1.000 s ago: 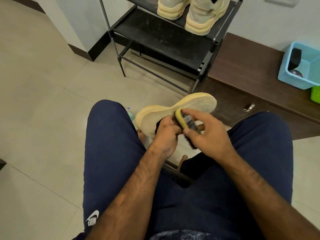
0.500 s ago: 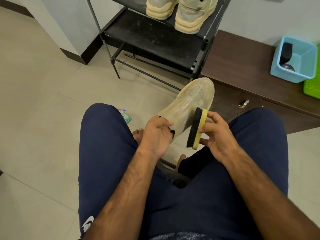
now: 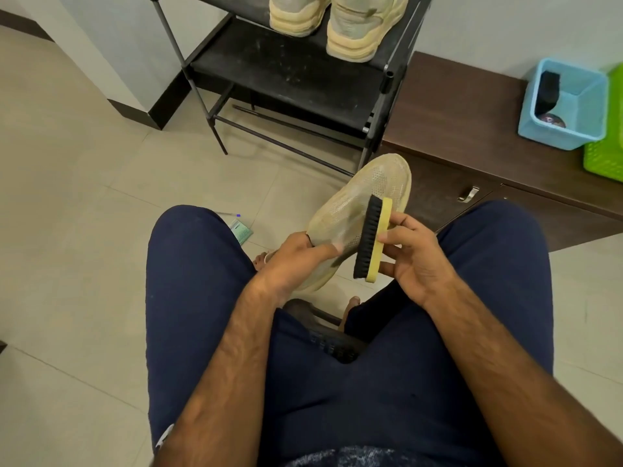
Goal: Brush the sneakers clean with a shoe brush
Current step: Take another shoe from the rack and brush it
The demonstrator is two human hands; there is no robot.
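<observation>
A pale cream mesh sneaker (image 3: 362, 203) is held above my knees, toe pointing up and away, its knit upper facing me. My left hand (image 3: 296, 257) grips its heel end, with the index finger stretched along the side. My right hand (image 3: 413, 257) holds a shoe brush (image 3: 372, 239) with a yellow back and black bristles. The bristles press against the sneaker's right side. Two more cream sneakers (image 3: 333, 21) stand on the black shoe rack (image 3: 286, 72) ahead.
A low brown cabinet (image 3: 472, 136) runs along the right wall, carrying a blue basket (image 3: 586, 129) and a green basket (image 3: 606, 153). A pen (image 3: 229, 214) and a small green packet (image 3: 241, 230) lie on the tiled floor by my left knee.
A second ago the sneaker showed its sole with both hands close on the brush. It has since been turned upper side toward me, and the brush now lies against its side.
</observation>
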